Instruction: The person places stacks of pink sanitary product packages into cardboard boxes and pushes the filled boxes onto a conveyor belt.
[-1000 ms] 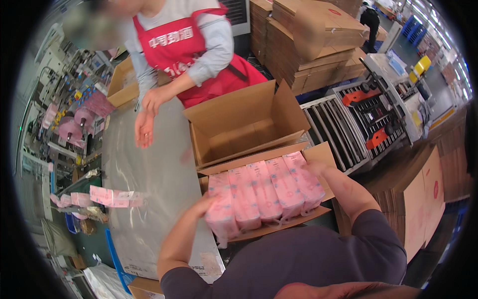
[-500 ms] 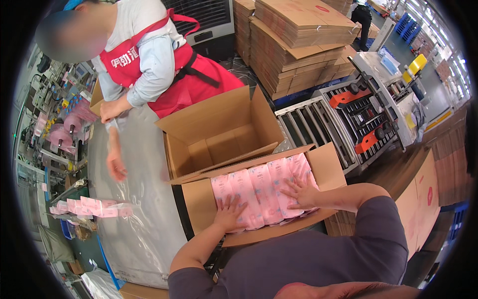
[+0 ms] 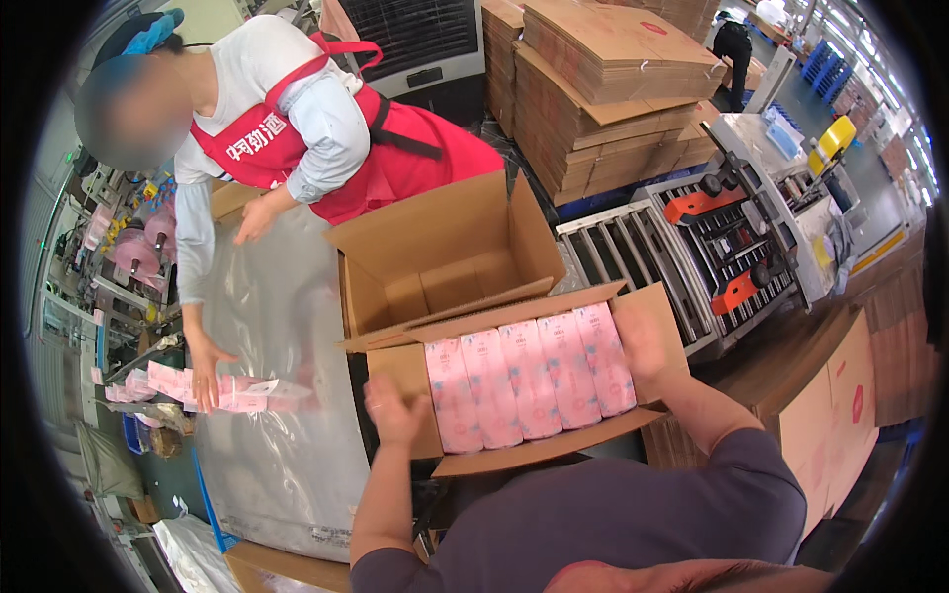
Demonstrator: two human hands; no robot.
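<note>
Five pink printed packs (image 3: 530, 381) stand side by side in an open cardboard carton (image 3: 539, 457) in front of me. My left hand (image 3: 395, 410) is at the carton's left flap, thumb apart from the fingers, with nothing seen in it. At the right end, my right hand (image 3: 643, 346) lies by the inner side of the right flap (image 3: 669, 321). It is smeared by motion, so its fingers are unclear. Just beyond this carton stands a second open carton (image 3: 460, 247), with its bare bottom showing.
Across the grey metal table (image 3: 287, 474), a co-worker in a red apron (image 3: 247, 148) reaches toward pink packs (image 3: 242, 392) at its left edge. A roller conveyor (image 3: 618, 252) runs to the right. Flattened cartons (image 3: 613, 109) are stacked behind; more lie at right.
Both my hands have left the tops of the packs and moved outward to the carton's end flaps. The packs look more even. The co-worker's arm has reached toward the pink packs at left.
</note>
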